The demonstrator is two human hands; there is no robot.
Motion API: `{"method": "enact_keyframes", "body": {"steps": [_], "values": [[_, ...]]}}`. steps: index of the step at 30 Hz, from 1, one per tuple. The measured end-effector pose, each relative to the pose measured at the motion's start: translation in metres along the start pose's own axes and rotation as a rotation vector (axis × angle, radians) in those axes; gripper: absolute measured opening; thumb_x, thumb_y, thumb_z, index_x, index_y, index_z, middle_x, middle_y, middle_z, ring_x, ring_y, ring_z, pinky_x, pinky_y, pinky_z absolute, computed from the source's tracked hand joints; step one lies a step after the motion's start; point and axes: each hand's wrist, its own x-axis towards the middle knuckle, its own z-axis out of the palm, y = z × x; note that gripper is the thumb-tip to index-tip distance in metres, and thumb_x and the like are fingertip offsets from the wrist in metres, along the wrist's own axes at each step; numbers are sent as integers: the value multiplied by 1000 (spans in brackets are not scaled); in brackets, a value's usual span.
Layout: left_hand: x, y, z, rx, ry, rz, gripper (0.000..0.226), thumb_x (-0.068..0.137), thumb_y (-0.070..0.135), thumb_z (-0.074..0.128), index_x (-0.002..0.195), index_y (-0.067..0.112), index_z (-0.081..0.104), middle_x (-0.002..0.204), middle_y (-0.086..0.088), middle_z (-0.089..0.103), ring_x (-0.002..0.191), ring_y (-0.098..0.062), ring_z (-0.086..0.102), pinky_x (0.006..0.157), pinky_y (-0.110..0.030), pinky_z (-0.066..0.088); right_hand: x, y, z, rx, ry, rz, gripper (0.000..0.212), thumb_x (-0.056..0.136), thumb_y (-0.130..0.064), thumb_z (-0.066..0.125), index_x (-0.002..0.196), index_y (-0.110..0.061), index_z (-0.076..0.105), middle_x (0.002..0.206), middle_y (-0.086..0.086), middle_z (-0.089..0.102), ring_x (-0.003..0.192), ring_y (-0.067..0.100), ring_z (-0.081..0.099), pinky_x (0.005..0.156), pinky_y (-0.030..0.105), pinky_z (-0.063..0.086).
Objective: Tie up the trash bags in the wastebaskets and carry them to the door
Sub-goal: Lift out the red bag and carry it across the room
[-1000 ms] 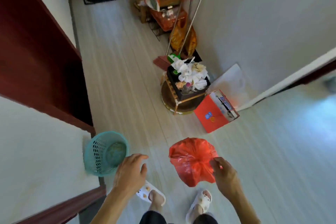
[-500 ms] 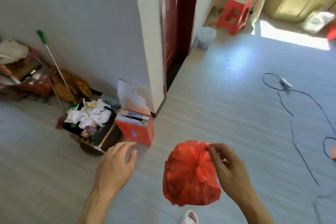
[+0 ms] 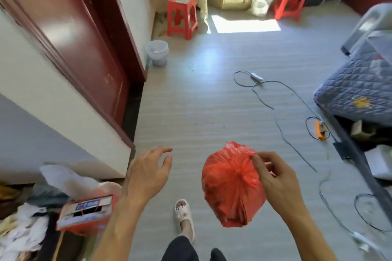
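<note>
Head view. Red bag (image 3: 232, 186), tied, lower centre, hanging clear of the floor: pinched at its knot by right hand (image 3: 275, 178). Left hand (image 3: 146, 174), lower left: fingers spread, holding nothing. Wastebasket (image 3: 157, 52), upper left, beside dark red door (image 3: 70, 34).

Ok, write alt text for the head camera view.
A person's right hand pinches the tied top of a red trash bag; the left hand is open and empty. A pale wastebasket stands ahead by a dark red door.
</note>
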Motion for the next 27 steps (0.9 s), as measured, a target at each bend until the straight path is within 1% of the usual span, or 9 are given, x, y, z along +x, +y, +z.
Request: {"method": "enact_keyframes", "body": {"steps": [4,6,10,12,16,19,21,23,27], "values": [[106,23,6,-31,-58,117,28,96,39,51,121,33,63,125,9,64,117,-15,57,100,-39,45,69,-10,-6,27,156,67,15,94,-29,62,81,-32,68,79,-8,67,70,20,63,68,34,51],[155,34,5,-51,-95,160,29,97,41,49,122,34,62,125,9,63,118,-14,56,101,-40,45,102,-15,-9,40,228,99,16,95,-28,61,81,-31,68,77,-8,69,67,14,62,67,34,52],[258,62,7,-51,-160,235,31,98,44,46,124,36,60,128,10,60,120,-14,55,101,-42,45,176,-29,-16,92,377,142,16,96,-25,60,82,-28,68,72,-13,69,61,3,60,62,25,49],[303,82,12,-33,-183,263,30,97,44,47,123,38,60,128,11,61,118,-15,55,99,-40,46,210,-32,-22,115,427,167,15,96,-24,59,84,-25,68,74,-13,69,62,-1,61,62,26,48],[385,128,30,-24,-202,335,28,97,44,49,121,38,61,123,12,62,111,-15,58,93,-39,49,285,-27,-35,124,493,201,16,96,-27,59,82,-28,68,74,-12,69,61,-1,59,66,31,51],[445,160,58,-40,-232,324,27,96,46,48,120,42,60,122,17,61,97,-16,61,89,-38,49,350,-10,-47,148,524,239,16,95,-29,60,82,-30,69,70,-8,67,57,5,56,67,32,50],[478,182,76,-74,-240,288,27,96,47,48,120,44,59,120,20,60,93,-16,61,87,-36,49,394,-1,-54,178,535,274,16,95,-29,60,81,-27,69,68,-5,66,57,10,55,66,32,51],[515,207,99,-102,-236,245,26,95,45,50,119,43,61,120,20,60,98,-15,61,87,-34,48,443,9,-65,217,535,302,18,96,-26,60,80,-23,68,58,-7,59,53,8,51,60,26,49],[586,266,129,-97,-282,187,25,96,43,51,118,42,62,124,19,62,109,-9,59,86,-28,46,535,13,-99,230,496,343,19,96,-22,60,79,-20,68,52,-6,51,55,12,47,58,30,41]]}}
